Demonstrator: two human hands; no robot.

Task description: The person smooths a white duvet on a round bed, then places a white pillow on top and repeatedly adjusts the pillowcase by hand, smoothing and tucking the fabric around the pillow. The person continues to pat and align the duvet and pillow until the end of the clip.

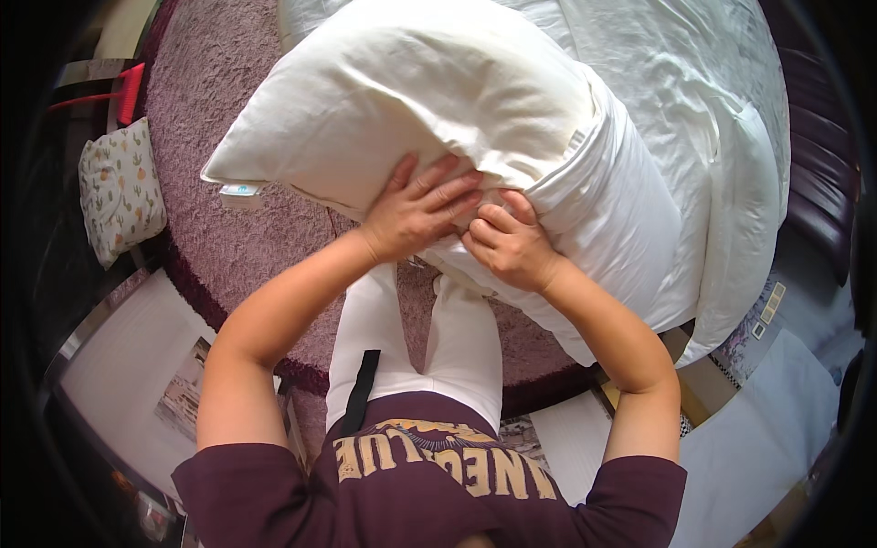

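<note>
A plump white pillow (pixel 356 103) lies before me, partly inside a white pillowcase (pixel 616 192) that covers its right part. The pillow's bare corner points left, with a small white tag (pixel 241 195) on its seam. My left hand (pixel 418 212) grips the pillow near its close edge, fingers spread over the fabric and thumb hidden. Just right of it, my right hand (pixel 514 240) has its fingers curled on the pillowcase's open hem. The two hands nearly touch. Inside the case, the pillow's far end is out of sight.
Rumpled white bedding (pixel 658 55) lies behind and to the right. Below is a round mauve shag rug (pixel 205 123) with a darker border. A cactus-print cushion (pixel 123 192) and a red brush-like object (pixel 130 92) are at left. Dark purple leather upholstery (pixel 822 157) edges the right.
</note>
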